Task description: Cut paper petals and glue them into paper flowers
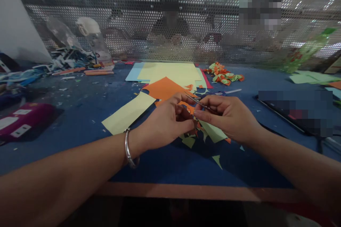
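Clamps thin tool (199, 103) in right hand (229, 117), long axis toward 10 o'clock, beside left hand (165, 123); cannot tell left grip's state.

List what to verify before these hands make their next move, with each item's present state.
1. Thin pointed tool held in the right hand: ok.
2. Left hand holding a workpiece: cannot tell; its fingers hide what is there.
3. Work area below the hands free of paper scraps: not ok, several lie there.
4. Crumpled orange-and-green pieces apart from both hands: ok, they lie farther back.
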`<action>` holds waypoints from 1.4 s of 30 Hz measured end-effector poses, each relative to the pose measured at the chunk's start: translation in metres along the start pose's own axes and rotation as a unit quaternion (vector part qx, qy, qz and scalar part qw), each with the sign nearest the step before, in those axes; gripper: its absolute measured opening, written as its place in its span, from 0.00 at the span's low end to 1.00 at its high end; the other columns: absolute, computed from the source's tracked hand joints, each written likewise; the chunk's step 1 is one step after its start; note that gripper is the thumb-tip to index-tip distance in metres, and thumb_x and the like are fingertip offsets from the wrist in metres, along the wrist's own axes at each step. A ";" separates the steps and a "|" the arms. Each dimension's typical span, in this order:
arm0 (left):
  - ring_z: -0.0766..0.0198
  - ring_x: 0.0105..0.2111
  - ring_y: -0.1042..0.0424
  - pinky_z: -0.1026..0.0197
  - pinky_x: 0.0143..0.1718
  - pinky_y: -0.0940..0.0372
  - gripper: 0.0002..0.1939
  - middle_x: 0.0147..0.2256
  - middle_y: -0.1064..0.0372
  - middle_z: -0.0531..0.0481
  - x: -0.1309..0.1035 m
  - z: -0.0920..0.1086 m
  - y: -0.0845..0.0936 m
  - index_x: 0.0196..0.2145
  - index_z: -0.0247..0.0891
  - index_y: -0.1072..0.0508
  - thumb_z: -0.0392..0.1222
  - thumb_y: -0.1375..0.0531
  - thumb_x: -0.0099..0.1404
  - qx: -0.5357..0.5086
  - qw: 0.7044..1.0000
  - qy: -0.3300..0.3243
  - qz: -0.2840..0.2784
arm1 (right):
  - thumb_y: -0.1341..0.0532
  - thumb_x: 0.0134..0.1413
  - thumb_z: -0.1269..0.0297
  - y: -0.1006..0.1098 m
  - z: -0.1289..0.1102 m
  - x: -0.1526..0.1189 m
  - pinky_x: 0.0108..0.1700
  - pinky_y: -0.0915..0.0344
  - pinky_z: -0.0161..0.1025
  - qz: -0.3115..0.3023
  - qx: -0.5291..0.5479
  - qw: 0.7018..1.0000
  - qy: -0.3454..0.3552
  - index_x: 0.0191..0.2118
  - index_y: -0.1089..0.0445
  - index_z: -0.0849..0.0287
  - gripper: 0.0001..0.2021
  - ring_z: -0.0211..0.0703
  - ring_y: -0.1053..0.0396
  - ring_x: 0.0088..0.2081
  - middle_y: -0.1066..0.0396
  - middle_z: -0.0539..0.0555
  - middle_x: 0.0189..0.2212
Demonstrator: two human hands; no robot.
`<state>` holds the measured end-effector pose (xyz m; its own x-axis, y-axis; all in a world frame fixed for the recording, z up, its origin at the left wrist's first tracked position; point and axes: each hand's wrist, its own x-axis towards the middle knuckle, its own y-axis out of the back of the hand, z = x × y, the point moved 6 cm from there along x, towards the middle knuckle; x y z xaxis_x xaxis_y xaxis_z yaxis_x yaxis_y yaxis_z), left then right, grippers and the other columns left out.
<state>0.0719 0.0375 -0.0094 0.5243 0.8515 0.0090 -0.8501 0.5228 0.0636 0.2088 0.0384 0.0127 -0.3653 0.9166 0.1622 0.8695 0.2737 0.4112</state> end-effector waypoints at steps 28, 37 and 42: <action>0.67 0.28 0.25 0.66 0.32 0.35 0.19 0.26 0.25 0.54 0.000 0.003 0.004 0.43 0.36 0.33 0.29 0.33 0.56 -0.050 0.997 0.048 0.024 | 0.32 0.54 0.53 0.002 0.000 -0.001 0.21 0.46 0.32 0.003 0.003 1.000 0.007 0.31 0.28 0.60 0.14 0.32 0.42 0.22 0.33 0.46 0.22; 0.69 0.27 0.26 0.66 0.32 0.33 0.20 0.25 0.26 0.57 0.003 -0.003 0.005 0.42 0.37 0.33 0.26 0.33 0.54 -0.045 0.999 0.024 0.007 | 0.33 0.55 0.50 0.002 0.001 -0.002 0.22 0.47 0.33 0.003 -0.004 1.000 -0.001 0.31 0.29 0.60 0.16 0.32 0.42 0.21 0.33 0.47 0.21; 0.68 0.30 0.24 0.64 0.36 0.31 0.22 0.27 0.25 0.57 0.003 -0.004 0.005 0.43 0.37 0.33 0.26 0.33 0.53 -0.040 0.999 0.017 -0.003 | 0.33 0.56 0.51 0.003 0.000 -0.002 0.22 0.47 0.33 0.004 -0.014 1.000 0.000 0.32 0.28 0.60 0.16 0.32 0.42 0.20 0.33 0.46 0.20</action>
<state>0.0688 0.0427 -0.0134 0.5291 0.8482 -0.0255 -0.8485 0.5289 -0.0163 0.2125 0.0370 0.0138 -0.3586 0.9188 0.1651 0.8627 0.2586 0.4345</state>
